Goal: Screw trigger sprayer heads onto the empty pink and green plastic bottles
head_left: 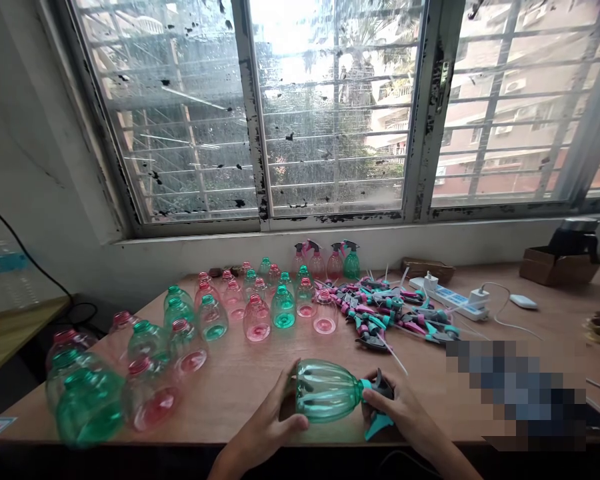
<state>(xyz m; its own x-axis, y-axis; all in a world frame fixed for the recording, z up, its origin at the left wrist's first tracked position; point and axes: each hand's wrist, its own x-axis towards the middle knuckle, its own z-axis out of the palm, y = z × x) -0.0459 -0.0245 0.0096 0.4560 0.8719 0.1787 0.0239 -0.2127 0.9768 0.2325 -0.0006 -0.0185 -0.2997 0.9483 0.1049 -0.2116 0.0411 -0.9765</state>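
A clear green spray bottle lies sideways between my two hands above the table's front edge, its base to the left. My left hand cups the base end, thumb along the near side and fingers behind it. At the neck, my right hand grips the teal collar of the grey and teal spray head, which sits at the bottle's mouth. Whether the collar is screwed tight I cannot tell. Behind the bottle spreads a pile of loose pink, teal and grey spray heads with thin tubes.
Several headless pink and green bottles stand at the left and middle of the table. Bottles with spray heads line the windowsill side. A power strip, a cardboard box and a blurred-out object lie right.
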